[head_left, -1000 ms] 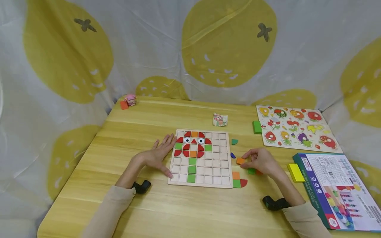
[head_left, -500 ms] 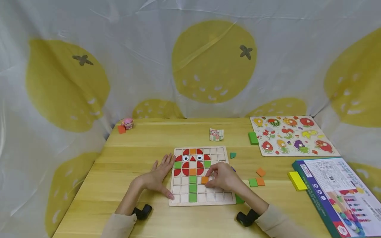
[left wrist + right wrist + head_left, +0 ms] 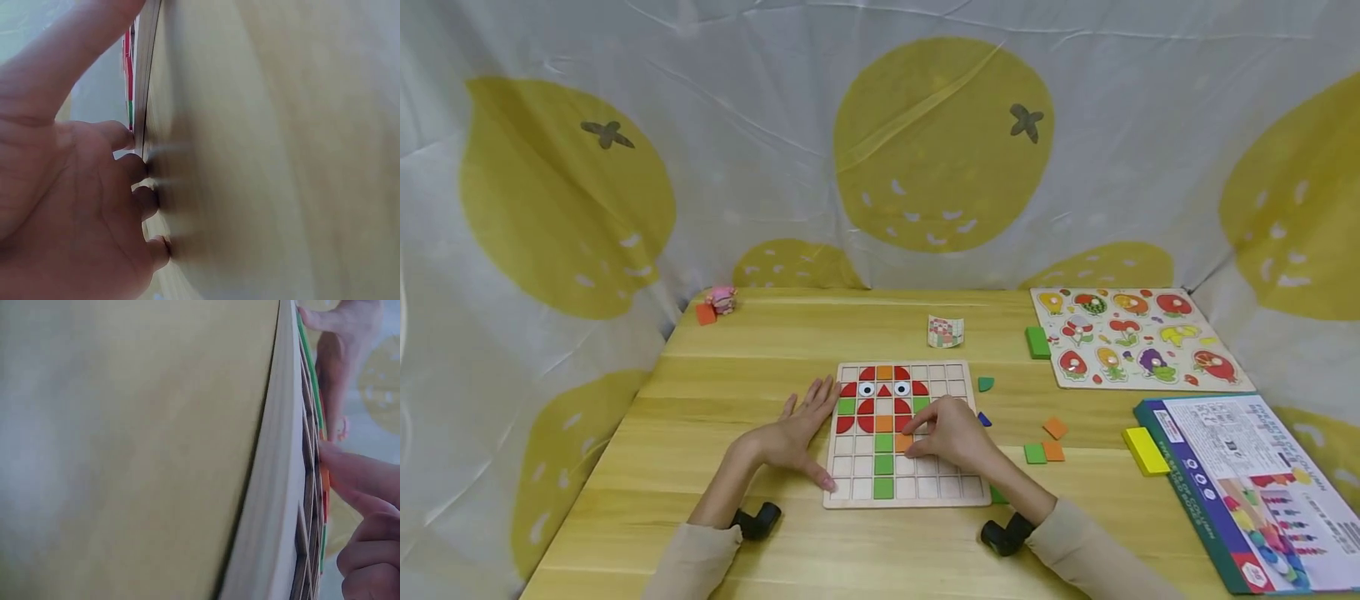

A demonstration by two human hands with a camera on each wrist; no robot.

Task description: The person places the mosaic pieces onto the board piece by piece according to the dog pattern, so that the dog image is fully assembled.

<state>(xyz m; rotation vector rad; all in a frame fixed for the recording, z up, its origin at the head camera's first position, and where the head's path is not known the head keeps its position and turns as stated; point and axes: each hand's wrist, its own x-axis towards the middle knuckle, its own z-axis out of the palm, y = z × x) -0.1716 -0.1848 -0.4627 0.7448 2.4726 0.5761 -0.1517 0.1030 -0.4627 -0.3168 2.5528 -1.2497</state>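
A wooden grid board [image 3: 928, 487] lies on the table, with red, orange and green pieces and two eye pieces set in its cells. My right hand [image 3: 953, 432] pinches an orange square tile [image 3: 902, 443] between thumb and fingers, at a cell right of the green column. In the right wrist view, the thumb and fingers touch the orange tile [image 3: 325, 476] at board level. My left hand [image 3: 786, 437] is spread along the board's left edge, thumb near its lower left corner. In the left wrist view, the fingers of my left hand [image 3: 69, 206] touch the table beside the board.
Loose orange tiles [image 3: 1054, 451] and a green tile [image 3: 1034, 453] lie right of the board. Nearby are a teal quarter-round [image 3: 986, 383] and a blue piece [image 3: 984, 419]. A pattern card [image 3: 945, 331] lies behind; a fruit puzzle [image 3: 1157, 375] and a box [image 3: 1232, 467] are at right.
My right hand has carried the orange tile from right of the board leftward onto the grid and lowered it at a cell. My left hand has stayed at the board's left edge.
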